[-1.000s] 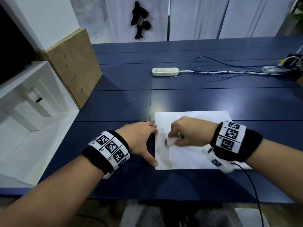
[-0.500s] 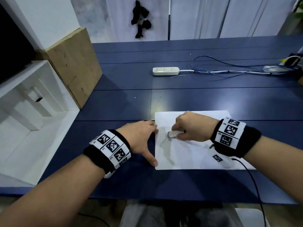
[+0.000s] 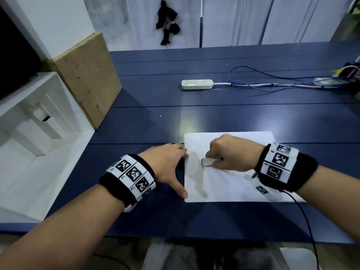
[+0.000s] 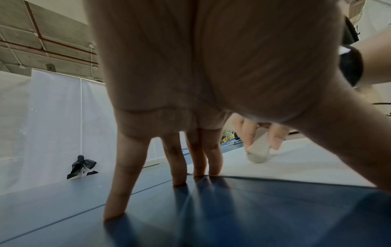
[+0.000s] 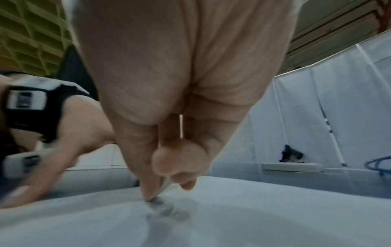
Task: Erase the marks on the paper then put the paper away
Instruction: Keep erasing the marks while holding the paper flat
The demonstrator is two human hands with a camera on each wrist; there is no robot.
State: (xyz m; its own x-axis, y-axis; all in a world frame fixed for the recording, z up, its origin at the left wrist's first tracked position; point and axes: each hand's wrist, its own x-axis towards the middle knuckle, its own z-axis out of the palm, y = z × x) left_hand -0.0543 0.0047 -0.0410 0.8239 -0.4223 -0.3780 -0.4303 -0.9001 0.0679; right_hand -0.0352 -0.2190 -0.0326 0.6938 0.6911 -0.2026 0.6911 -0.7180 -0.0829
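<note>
Dark blue panelled tabletop [image 3: 253, 121] fills the scene, with white curtain panels behind it. Taking the white sheet of paper [image 3: 233, 184] as landmark and going left to right: far to its left stands a white open shelf unit [image 3: 29, 133], and beyond that, leaning by the wall, a bare brown wooden board [image 3: 87, 75]. Behind the paper, well apart from it, lies a white power strip [image 3: 196, 84], with blue cables [image 3: 272, 85] trailing off to the right of it.

At the paper's left edge the left hand [image 3: 165, 166] is spread flat, fingers straight; the fingertips [image 4: 197, 172] press at the paper's edge and the thumb lies along that same edge nearer the person, so the hand seems to pin the sheet down. On the paper's left half the right hand [image 3: 229, 156] is curled round a small whitish eraser [image 3: 207, 161], pinching it between thumb and fingers with its end on the sheet.

Erasing looks to be in hand and not finished: a grey smudge [image 3: 196, 176] runs down the paper near its left edge, and dark marks [image 5: 167, 210] show just beside the eraser's tip in the right wrist view. Faint traces may remain elsewhere; the blur hides that. Putting the paper away is not yet begun, since it lies flat on the tabletop under both hands
</note>
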